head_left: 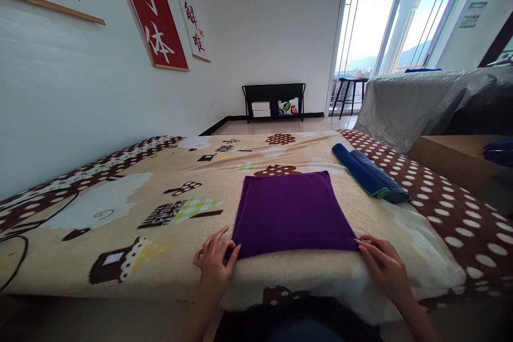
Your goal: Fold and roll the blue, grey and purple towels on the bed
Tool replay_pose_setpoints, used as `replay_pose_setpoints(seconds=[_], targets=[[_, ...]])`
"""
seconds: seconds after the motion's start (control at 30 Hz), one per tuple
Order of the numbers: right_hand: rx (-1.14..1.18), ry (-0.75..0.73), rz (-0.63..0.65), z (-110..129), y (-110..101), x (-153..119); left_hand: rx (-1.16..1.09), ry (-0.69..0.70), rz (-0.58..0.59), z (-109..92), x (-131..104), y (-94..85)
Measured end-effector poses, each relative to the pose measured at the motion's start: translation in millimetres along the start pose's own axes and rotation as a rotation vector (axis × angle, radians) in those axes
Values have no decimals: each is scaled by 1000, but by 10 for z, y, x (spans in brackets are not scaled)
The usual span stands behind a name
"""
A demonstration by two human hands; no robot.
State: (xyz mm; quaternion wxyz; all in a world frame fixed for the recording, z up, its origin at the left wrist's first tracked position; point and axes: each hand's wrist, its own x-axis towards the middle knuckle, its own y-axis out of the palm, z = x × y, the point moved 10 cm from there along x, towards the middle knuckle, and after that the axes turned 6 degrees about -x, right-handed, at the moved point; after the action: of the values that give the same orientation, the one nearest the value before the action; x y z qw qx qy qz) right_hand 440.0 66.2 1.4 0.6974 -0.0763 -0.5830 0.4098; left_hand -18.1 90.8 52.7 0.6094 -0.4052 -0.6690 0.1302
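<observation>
A folded purple cloth (292,214) lies flat on the patterned blanket (168,256) in front of me. My left hand (216,254) pinches its near left corner between thumb and fingers. At the near right corner, my right hand (382,262) grips the fabric with its fingertips. The cloth is roughly square, and layered edges show along its left side. Just beyond it to the right lie two rolled cloths side by side, a blue one with a green edge (358,171) and a grey-blue one (380,176).
The blanket has a brown, white-dotted border (460,208). Past the bed's far edge, a black rack (273,93) stands against the wall, holding a white box (261,109). A stool (349,93) is by the glass door, and plastic sheeting (396,101) covers something at the right.
</observation>
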Motion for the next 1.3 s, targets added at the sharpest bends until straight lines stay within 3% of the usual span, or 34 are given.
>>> replay_pose_setpoints(seconds=[0.23,0.4,0.53,0.63,0.77,0.83,0.93,1.03,1.13,1.2,1.3], targets=[[-30,70,-60,23,-43,31,-116,237,70,-279,-78,24],[-29,96,-48,-5,-21,30,-94,225,62,-311,-108,-35],[-34,104,-54,-28,-20,15,-2,165,47,-465,-134,-65],[-33,114,-45,-35,-6,13,53,229,60,-786,-197,7],[-35,123,-28,-35,7,11,25,512,279,-1416,-364,318],[-34,127,-21,-43,10,9,3,589,341,-1649,-391,419],[-41,127,-17,-54,8,13,-39,615,364,-1859,-324,503],[-65,128,-37,-6,-11,33,-75,593,362,-1925,-223,560],[-187,165,-153,190,-120,48,-90,578,378,-1920,-178,604],[-234,132,-197,487,-141,72,-100,572,392,-1907,-175,620],[-124,-87,-60,1141,75,167,-124,562,404,-1886,-180,636]])
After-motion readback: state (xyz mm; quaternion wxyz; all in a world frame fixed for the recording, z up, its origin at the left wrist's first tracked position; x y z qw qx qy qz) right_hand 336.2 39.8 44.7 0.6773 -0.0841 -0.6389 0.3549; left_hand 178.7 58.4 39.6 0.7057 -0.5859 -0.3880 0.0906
